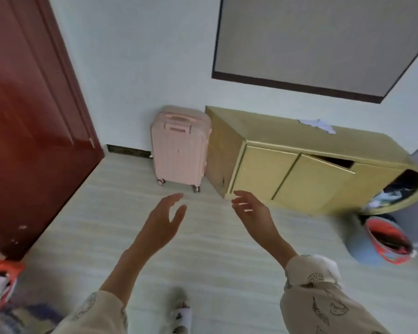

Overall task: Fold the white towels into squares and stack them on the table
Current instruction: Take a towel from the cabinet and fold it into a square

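Pale, wood-look flooring [106, 213] fills the lower part of the head view, and both hands are held out above it with nothing in them. No brand, label or writing can be read anywhere; the only markings are small dark drawings printed on the cream sleeves [323, 307], too blurred to make out. The left hand [165, 216] is raised with fingers straight and spread, thumb apart, palm turned inward. The right hand [249, 208] faces it, fingers loosely extended and slightly bent, touching nothing. A crumpled white towel [317, 125] lies on top of a low yellow cabinet [270, 138] that stands against the far wall, well apart from both hands, beyond and to the right of the right hand. One cabinet door [323, 174] hangs ajar, and the rounded right end of the cabinet is open, with jumbled cloth showing inside. A pink suitcase [179, 145] stands upright on its wheels just beside the cabinet's left end. A dark red door [34, 116] takes up the left side, and a dark-framed grey panel [323, 42] hangs on the white wall above the cabinet. A blue and orange bucket [381, 242] sits on the floor at the right, near the cabinet's rounded end. A slippered foot [181, 312] shows at the bottom edge.
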Action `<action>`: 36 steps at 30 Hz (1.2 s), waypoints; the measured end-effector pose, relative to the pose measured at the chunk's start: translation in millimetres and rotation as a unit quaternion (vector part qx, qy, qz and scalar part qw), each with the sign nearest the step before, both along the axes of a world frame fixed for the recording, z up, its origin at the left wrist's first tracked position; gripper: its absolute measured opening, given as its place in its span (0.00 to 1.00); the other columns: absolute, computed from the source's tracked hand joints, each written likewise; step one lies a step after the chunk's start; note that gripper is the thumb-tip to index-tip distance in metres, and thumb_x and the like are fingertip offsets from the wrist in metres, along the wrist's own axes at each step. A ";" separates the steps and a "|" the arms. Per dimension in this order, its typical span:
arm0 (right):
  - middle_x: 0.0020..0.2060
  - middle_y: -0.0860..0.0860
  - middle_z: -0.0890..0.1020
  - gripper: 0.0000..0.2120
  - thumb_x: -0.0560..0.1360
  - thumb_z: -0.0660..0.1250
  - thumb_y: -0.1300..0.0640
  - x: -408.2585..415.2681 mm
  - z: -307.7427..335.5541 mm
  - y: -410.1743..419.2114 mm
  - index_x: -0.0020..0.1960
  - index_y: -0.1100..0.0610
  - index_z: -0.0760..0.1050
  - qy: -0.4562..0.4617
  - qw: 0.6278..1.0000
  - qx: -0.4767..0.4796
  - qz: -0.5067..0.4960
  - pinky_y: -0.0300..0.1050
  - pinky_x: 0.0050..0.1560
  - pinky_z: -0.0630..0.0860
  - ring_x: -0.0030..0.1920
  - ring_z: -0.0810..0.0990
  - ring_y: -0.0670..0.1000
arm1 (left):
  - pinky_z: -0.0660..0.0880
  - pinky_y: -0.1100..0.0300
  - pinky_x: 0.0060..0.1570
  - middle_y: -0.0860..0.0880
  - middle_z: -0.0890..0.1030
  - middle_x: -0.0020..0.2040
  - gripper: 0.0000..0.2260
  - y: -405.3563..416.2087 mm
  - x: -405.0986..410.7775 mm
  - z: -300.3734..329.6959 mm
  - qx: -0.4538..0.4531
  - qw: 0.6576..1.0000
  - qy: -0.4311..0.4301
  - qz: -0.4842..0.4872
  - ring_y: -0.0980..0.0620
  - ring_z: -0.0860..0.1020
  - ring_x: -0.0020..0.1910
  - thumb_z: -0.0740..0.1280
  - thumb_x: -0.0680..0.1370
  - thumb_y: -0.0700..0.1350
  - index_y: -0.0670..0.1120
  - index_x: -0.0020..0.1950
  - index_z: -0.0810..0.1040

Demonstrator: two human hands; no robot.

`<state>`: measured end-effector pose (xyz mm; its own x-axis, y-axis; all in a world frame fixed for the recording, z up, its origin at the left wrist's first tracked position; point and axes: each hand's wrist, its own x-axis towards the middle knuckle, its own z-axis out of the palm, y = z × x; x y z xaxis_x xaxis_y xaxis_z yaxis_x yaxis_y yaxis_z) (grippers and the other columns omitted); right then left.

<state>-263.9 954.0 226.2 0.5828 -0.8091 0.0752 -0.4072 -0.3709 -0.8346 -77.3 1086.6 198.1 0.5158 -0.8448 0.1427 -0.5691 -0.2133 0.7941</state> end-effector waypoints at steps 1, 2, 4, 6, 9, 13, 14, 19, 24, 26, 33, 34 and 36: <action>0.46 0.47 0.79 0.13 0.77 0.64 0.61 -6.1 -1.5 -23.7 0.61 0.56 0.73 -0.001 1.000 0.003 -0.016 0.30 0.44 0.73 0.45 0.78 0.47 | 0.69 0.59 0.61 0.50 0.74 0.63 0.17 -29.2 -0.3 -1.2 0.000 1.000 -0.004 -0.016 0.57 0.72 0.58 0.60 0.79 0.48 0.46 0.67 0.70; 0.46 0.47 0.79 0.13 0.77 0.64 0.61 -10.4 -2.3 -48.1 0.61 0.56 0.73 -0.001 1.000 0.005 -0.028 0.29 0.44 0.72 0.46 0.78 0.47 | 0.69 0.59 0.60 0.49 0.74 0.63 0.17 -58.4 -0.1 -2.8 0.000 1.000 -0.006 -0.030 0.57 0.72 0.58 0.60 0.79 0.48 0.46 0.67 0.70; 0.47 0.48 0.80 0.14 0.77 0.64 0.60 -15.4 -3.4 -100.1 0.62 0.55 0.72 0.003 0.999 0.006 -0.046 0.31 0.45 0.73 0.46 0.78 0.48 | 0.69 0.59 0.60 0.48 0.74 0.63 0.17 -118.2 2.2 -6.9 -0.001 0.998 -0.009 -0.056 0.54 0.73 0.59 0.60 0.79 0.47 0.45 0.66 0.70; 0.48 0.48 0.80 0.15 0.77 0.64 0.58 -17.1 -1.7 -152.6 0.63 0.54 0.71 0.010 0.998 0.003 -0.062 0.38 0.48 0.75 0.46 0.79 0.48 | 0.70 0.58 0.60 0.47 0.74 0.64 0.17 -179.7 6.9 -6.9 -0.001 0.996 -0.010 -0.085 0.52 0.73 0.60 0.59 0.79 0.47 0.44 0.67 0.70; 0.48 0.48 0.79 0.15 0.77 0.64 0.57 -21.5 8.7 -229.2 0.64 0.53 0.71 0.016 0.995 0.002 -0.098 0.39 0.47 0.75 0.42 0.78 0.44 | 0.70 0.56 0.59 0.45 0.75 0.64 0.16 -275.4 11.9 2.5 -0.001 0.992 -0.022 -0.121 0.50 0.74 0.60 0.59 0.80 0.46 0.42 0.66 0.70; 0.49 0.48 0.79 0.16 0.77 0.63 0.57 -37.4 19.5 -324.2 0.64 0.53 0.70 0.022 0.989 0.003 -0.145 0.39 0.48 0.74 0.44 0.78 0.46 | 0.70 0.57 0.59 0.45 0.76 0.62 0.16 -391.5 1.0 16.1 0.001 0.983 -0.022 -0.180 0.49 0.75 0.60 0.58 0.80 0.47 0.42 0.65 0.71; 0.49 0.49 0.79 0.16 0.77 0.63 0.57 -43.3 19.3 -347.0 0.64 0.53 0.70 0.023 0.987 0.004 -0.158 0.38 0.48 0.74 0.45 0.78 0.47 | 0.70 0.58 0.59 0.46 0.76 0.62 0.17 -418.6 -4.6 15.7 0.004 0.980 -0.020 -0.200 0.50 0.75 0.59 0.57 0.80 0.49 0.42 0.65 0.71; 0.48 0.49 0.79 0.16 0.77 0.63 0.58 -73.4 5.2 -460.8 0.64 0.55 0.70 0.018 0.980 0.021 -0.196 0.33 0.43 0.73 0.44 0.77 0.46 | 0.69 0.61 0.56 0.49 0.76 0.60 0.17 -549.3 -32.0 -4.9 0.041 0.969 -0.008 -0.243 0.52 0.75 0.58 0.59 0.78 0.50 0.45 0.64 0.73; 0.47 0.47 0.79 0.16 0.77 0.63 0.57 -109.5 -10.9 -600.3 0.64 0.55 0.70 0.026 0.977 0.024 -0.209 0.38 0.47 0.72 0.44 0.77 0.46 | 0.70 0.61 0.54 0.47 0.78 0.57 0.12 -691.6 -66.6 -23.6 0.033 0.973 -0.014 -0.229 0.50 0.77 0.55 0.61 0.79 0.43 0.43 0.61 0.75; 0.46 0.47 0.78 0.16 0.77 0.63 0.58 -126.6 -14.5 -653.6 0.64 0.55 0.70 0.039 0.977 0.028 -0.207 0.36 0.46 0.70 0.43 0.77 0.45 | 0.70 0.63 0.51 0.45 0.79 0.56 0.17 -742.4 -87.5 -22.8 0.048 0.972 -0.007 -0.228 0.50 0.78 0.52 0.59 0.77 0.48 0.41 0.60 0.76; 0.46 0.51 0.79 0.15 0.77 0.63 0.60 -162.0 -29.6 -809.6 0.64 0.57 0.71 0.081 0.972 0.067 -0.211 0.40 0.47 0.72 0.43 0.76 0.50 | 0.66 0.66 0.56 0.47 0.77 0.60 0.15 -872.6 -125.9 -40.0 0.124 0.963 0.000 -0.238 0.51 0.75 0.59 0.60 0.79 0.46 0.43 0.63 0.74; 0.45 0.50 0.78 0.15 0.77 0.63 0.60 -163.2 -34.9 -826.5 0.64 0.57 0.71 0.088 0.972 0.072 -0.206 0.41 0.47 0.71 0.43 0.76 0.50 | 0.65 0.66 0.57 0.46 0.77 0.60 0.14 -887.1 -126.9 -44.8 0.132 0.964 -0.005 -0.233 0.50 0.75 0.60 0.60 0.79 0.44 0.42 0.63 0.74; 0.44 0.49 0.78 0.15 0.77 0.63 0.59 -164.7 -48.9 -861.7 0.63 0.57 0.71 0.101 0.972 0.080 -0.198 0.44 0.50 0.73 0.43 0.77 0.50 | 0.64 0.67 0.58 0.44 0.77 0.61 0.20 -919.2 -129.1 -53.0 0.156 0.960 -0.002 -0.232 0.49 0.75 0.61 0.57 0.76 0.48 0.41 0.63 0.74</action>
